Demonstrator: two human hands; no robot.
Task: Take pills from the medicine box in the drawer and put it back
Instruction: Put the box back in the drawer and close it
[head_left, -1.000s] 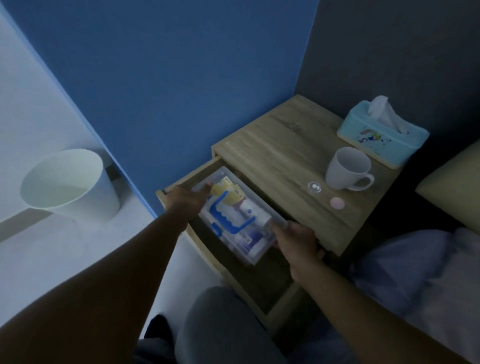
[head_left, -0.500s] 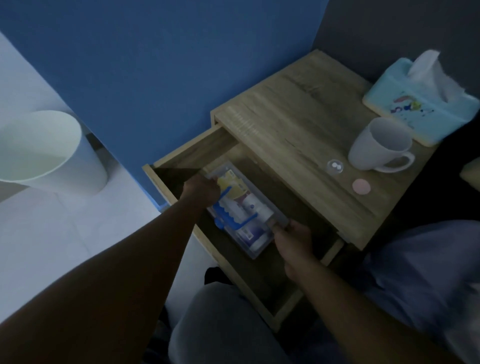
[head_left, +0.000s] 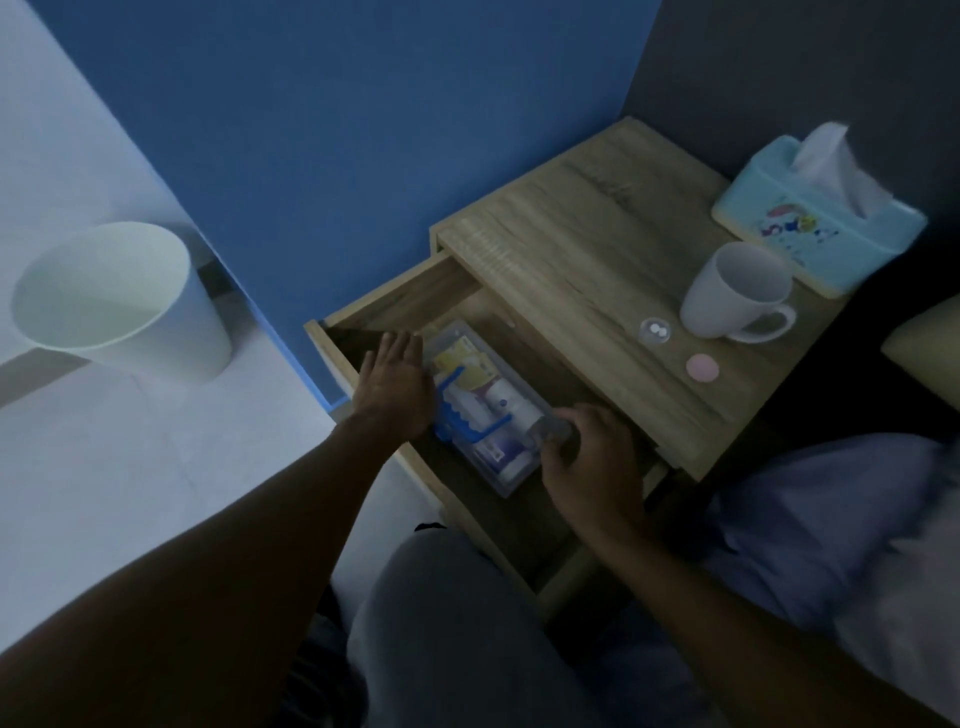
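Note:
A clear plastic medicine box with a blue handle lies on the floor of the open wooden drawer. Packets and small bottles fill it. My left hand rests at its left side with the fingers spread, off the box's edge. My right hand curls over the box's near right corner, fingers bent on the rim. On the nightstand top sit a small clear cap with two white pills and a pink round lid.
A white mug and a light blue tissue box stand on the nightstand. A white waste bin sits on the floor to the left. A blue wall is behind; bedding lies at right. My knee is below the drawer.
The medicine box went down into the drawer and now rests on its bottom. My left hand let go and opened its fingers. My right hand stays on the box's corner.

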